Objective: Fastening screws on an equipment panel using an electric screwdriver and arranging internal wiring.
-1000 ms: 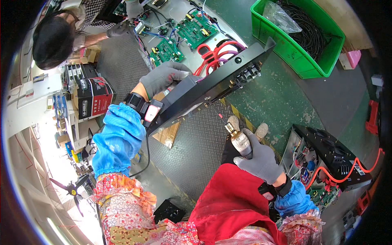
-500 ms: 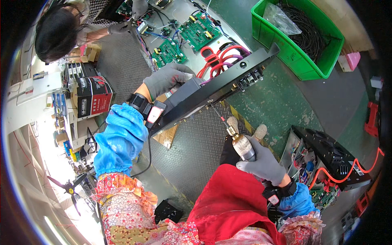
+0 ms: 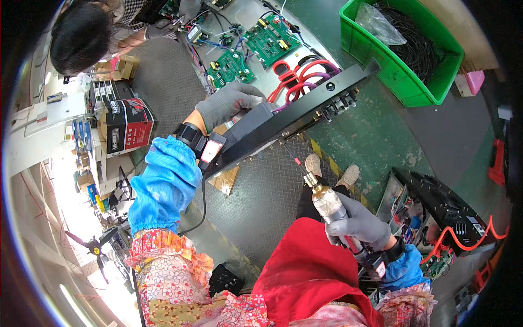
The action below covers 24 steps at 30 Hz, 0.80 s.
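A long black metal panel (image 3: 294, 117) stands tilted in front of me, with red and purple cables (image 3: 297, 82) behind its far edge. My left hand (image 3: 231, 104), in a grey glove, curls its fingers at a dark rectangular block (image 3: 253, 124) on the panel's inner side; the fingertips are partly hidden. My right hand (image 3: 362, 223), also gloved, is wrapped round a power screwdriver (image 3: 327, 203) with a brass-coloured collar. Its long thin bit points up at the panel's lower edge, and the tip looks slightly apart from it.
Beyond the panel, green circuit boards (image 3: 271, 41) lie on a metal plate. A co-worker's gloved hand (image 3: 160, 28) is at the upper left. A green crate (image 3: 403, 65) holds black cable. An open black chassis (image 3: 441, 210) with an orange coiled hose (image 3: 463, 240) stands at the right.
My right hand has drawn the screwdriver back toward me and down, taking the bit tip away from the panel. The left hand keeps its place at the panel.
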Available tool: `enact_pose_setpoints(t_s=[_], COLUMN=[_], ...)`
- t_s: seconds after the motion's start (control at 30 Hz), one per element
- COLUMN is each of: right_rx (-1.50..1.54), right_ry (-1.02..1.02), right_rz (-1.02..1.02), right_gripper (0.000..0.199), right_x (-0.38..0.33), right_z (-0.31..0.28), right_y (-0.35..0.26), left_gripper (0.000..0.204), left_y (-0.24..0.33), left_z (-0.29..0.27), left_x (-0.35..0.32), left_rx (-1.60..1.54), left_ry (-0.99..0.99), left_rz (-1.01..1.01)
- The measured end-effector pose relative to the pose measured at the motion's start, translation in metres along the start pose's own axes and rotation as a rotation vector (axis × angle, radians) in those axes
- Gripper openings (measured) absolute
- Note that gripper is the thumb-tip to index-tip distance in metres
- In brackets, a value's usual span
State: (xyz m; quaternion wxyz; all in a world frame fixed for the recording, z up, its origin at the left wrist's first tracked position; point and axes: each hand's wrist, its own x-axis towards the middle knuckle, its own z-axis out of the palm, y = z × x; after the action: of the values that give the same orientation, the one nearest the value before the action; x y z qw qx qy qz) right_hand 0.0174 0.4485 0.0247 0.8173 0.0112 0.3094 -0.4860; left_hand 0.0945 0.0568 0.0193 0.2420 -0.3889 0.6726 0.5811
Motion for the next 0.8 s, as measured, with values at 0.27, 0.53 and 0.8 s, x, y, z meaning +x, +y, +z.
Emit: enact_pose_setpoints(t_s=[0.27, 0.53, 0.8], right_rx=[-0.567, -0.668, -0.693], right_ry=[0.338, 0.398, 0.395], right_rz=[-0.120, -0.131, -0.192], right_gripper=[0.081, 0.082, 0.083], right_x=[-0.001, 0.010, 0.016], right_z=[0.000, -0.009, -0.015], right_y=[0.007, 0.016, 0.021], left_gripper=[0.034, 0.034, 0.034], left_y=[-0.007, -0.008, -0.010], left_z=[-0.009, -0.008, -0.008], left_x=[0.003, 0.004, 0.005], left_rx=[-0.109, -0.085, -0.114], left_ry=[-0.022, -0.042, -0.039], left_rz=[-0.070, -0.041, -0.034])
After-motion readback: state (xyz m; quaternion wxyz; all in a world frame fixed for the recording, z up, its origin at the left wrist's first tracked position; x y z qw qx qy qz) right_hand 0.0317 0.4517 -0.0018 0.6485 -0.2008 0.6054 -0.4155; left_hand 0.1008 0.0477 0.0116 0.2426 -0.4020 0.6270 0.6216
